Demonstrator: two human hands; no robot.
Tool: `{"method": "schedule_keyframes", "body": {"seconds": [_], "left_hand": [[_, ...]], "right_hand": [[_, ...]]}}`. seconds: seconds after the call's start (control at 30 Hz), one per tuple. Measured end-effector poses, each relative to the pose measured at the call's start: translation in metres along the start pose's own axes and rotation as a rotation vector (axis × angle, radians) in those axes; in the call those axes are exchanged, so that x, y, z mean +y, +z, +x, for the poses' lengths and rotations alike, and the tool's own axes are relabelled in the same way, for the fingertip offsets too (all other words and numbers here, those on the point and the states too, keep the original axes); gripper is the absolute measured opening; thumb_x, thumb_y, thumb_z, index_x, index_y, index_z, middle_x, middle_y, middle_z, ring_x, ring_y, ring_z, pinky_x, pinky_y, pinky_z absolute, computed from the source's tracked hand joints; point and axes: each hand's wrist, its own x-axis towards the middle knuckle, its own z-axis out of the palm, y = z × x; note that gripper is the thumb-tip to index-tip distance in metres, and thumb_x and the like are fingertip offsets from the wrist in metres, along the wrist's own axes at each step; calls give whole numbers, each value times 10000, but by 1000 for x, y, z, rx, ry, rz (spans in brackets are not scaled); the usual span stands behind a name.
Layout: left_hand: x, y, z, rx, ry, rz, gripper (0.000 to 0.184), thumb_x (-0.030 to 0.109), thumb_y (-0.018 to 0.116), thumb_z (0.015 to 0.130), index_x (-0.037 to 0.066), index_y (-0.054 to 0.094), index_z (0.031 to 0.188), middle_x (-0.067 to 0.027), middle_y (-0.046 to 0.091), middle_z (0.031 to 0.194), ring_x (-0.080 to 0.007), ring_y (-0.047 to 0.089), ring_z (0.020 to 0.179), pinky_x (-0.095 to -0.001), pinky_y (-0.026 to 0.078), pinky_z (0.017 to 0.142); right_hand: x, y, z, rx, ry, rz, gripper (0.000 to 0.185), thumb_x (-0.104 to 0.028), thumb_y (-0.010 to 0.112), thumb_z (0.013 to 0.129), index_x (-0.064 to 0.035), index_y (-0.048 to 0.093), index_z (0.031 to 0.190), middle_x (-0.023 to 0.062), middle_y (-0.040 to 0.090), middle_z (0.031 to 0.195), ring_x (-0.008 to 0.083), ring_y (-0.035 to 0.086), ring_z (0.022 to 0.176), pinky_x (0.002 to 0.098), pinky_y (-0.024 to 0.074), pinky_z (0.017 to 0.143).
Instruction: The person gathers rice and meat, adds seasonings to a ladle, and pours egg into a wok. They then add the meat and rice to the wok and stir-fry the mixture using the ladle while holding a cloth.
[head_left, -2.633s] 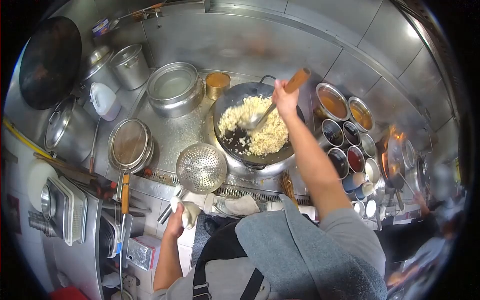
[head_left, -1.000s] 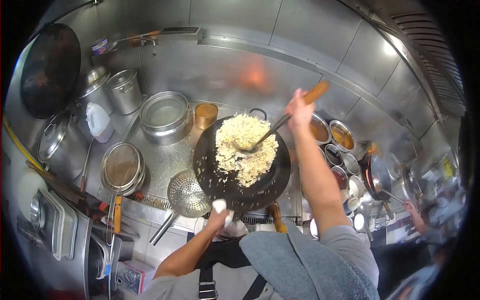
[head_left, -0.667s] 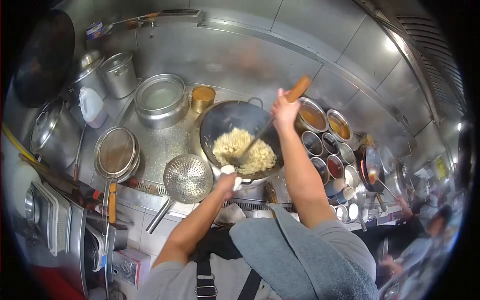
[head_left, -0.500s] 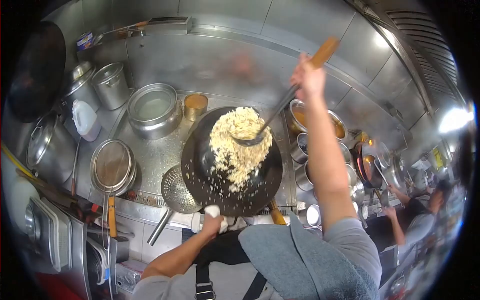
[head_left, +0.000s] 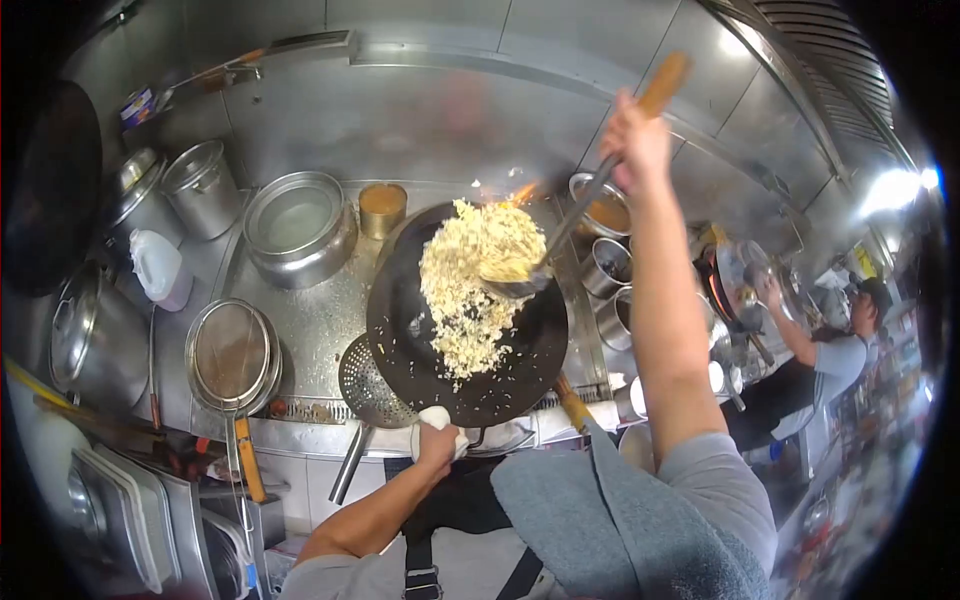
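Note:
Pale fried rice (head_left: 470, 260) is spread up the far side of a large black wok (head_left: 400, 365), with loose grains over its near part. My left hand (head_left: 437, 443) is closed on a white cloth (head_left: 433, 417) at the wok's near rim. High at the right, my right hand (head_left: 640, 140) is wrapped round the handle of a ladle (head_left: 515, 288), just below its wooden end. The ladle's bowl holds some rice and sits over the rice's right side. A small flame (head_left: 523, 194) shows beyond the far rim.
Left of the wok stand a metal pot (head_left: 300, 228), a tin (head_left: 382, 212), a round strainer (head_left: 230, 350) and a perforated skimmer (head_left: 372, 385). Sauce containers (head_left: 605, 265) are at the right. Farther right, a co-worker (head_left: 838, 350) reaches toward another wok.
The wok has gone between lying low on the burner and tilting up toward me, with the rice shifting in it. My right hand has risen with the ladle. My left hand has reached the rim.

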Motion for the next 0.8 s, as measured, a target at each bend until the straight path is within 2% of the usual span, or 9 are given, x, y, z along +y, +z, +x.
{"method": "schedule_keyframes", "body": {"seconds": [0.13,0.2,0.27,0.37,0.53,0.67,0.7,0.73,0.8], "left_hand": [[69,39,42,-106,-223,-236,186,84,572,818,14,542,988,-89,597,802,-202,609,631,-358,478,468],[83,54,75,-192,-284,-147,219,117,567,836,-8,525,1011,-112,605,832,-217,609,635,-378,492,471],[39,36,83,-171,-90,-53,280,104,561,831,-28,515,1074,-126,611,889,-227,618,679,-378,517,533],[-47,-23,70,-92,-57,242,352,60,558,802,-30,510,1138,-129,617,962,-220,629,758,-349,530,633],[25,-14,-11,-134,-120,-55,319,10,549,780,6,539,1099,-98,614,978,-197,632,803,-335,527,656],[85,50,62,-154,-268,-191,181,111,572,834,43,545,999,-94,598,853,-219,592,649,-400,483,492],[67,48,67,-158,-206,-188,200,103,572,831,31,546,1016,-96,600,856,-218,595,662,-395,489,510],[41,39,66,-157,-143,-185,220,96,571,828,18,547,1033,-97,603,860,-217,598,675,-390,494,527],[-16,7,57,-142,-86,-173,334,16,566,804,9,503,1133,-111,589,965,-220,619,808,-354,525,644]], "right_hand": [[-20,7,-39,49,-61,-32,299,-242,663,887,-120,445,724,-58,376,539,65,346,413,254,311,389],[67,20,-59,191,34,-371,280,-220,667,880,-109,452,737,-50,392,546,87,364,409,262,312,377],[143,29,-79,153,2,-55,266,-212,672,872,-105,454,764,-37,414,551,104,379,405,263,317,370],[84,20,-47,119,-22,29,260,-220,672,873,-105,456,786,-20,441,562,113,400,416,269,330,376],[-59,7,-15,-62,-31,-12,402,-329,620,918,-136,394,648,-51,362,528,54,339,423,251,299,412],[29,56,-72,479,-12,-463,298,-257,618,917,-119,434,726,-53,357,501,76,347,395,257,299,381],[117,32,-71,301,51,-291,237,-190,631,900,-112,429,803,-43,364,516,89,346,390,263,295,364],[141,22,-95,158,-7,120,241,-151,641,886,-129,407,834,-39,361,524,90,351,393,263,302,358],[136,4,-93,74,-96,277,250,-192,638,897,-135,401,844,-38,354,528,83,327,385,253,293,356]]}}
